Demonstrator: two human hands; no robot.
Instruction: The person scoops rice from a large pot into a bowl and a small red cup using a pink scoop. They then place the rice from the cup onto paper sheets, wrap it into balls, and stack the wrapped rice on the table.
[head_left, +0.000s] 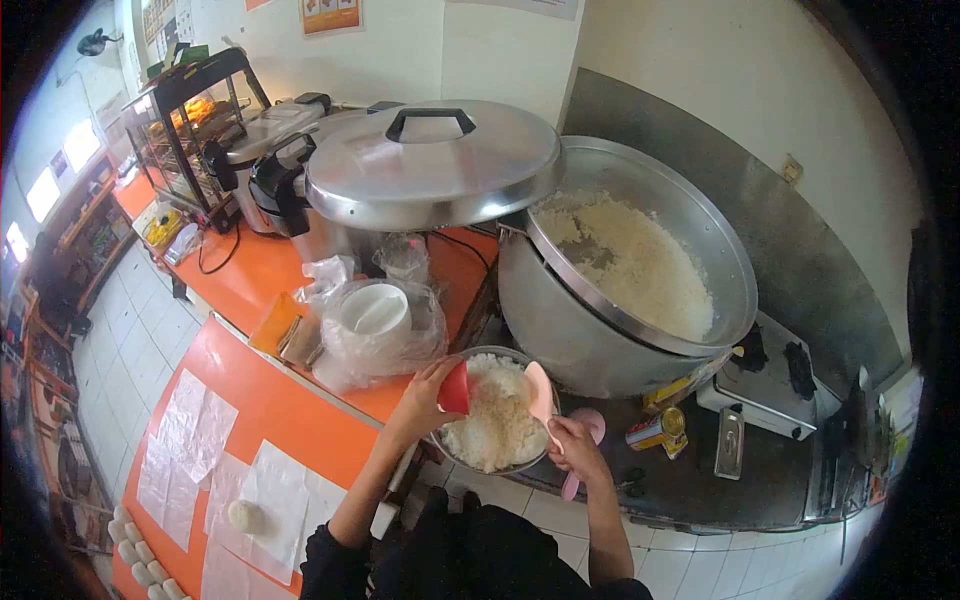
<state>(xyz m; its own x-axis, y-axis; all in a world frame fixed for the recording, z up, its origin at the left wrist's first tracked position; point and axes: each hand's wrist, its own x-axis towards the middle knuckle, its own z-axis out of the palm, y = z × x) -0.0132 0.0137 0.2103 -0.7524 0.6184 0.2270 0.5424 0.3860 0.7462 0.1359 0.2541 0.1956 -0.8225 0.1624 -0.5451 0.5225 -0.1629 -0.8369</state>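
My left hand (424, 408) is closed around a small red cup (455, 390), tilted over the left side of a metal bowl (497, 351). White rice (490, 430) fills that bowl. In my right hand (580, 450) is the handle of a pink rice paddle (540, 390), its blade over the bowl's right side. Another pink utensil (596, 424) lies just beyond my right hand, partly hidden by it. On the orange table (270, 375), a round mound of rice (245, 516) rests on a white sheet (285, 480).
A large pot (520, 300) with rice inside stands ahead, its lid (440, 165) off to the left. A white container (376, 310) in plastic sits left of the bowl. A can (655, 430) and a small metal tin (730, 445) are at right. Several white rolls (140, 550) line the table's left edge.
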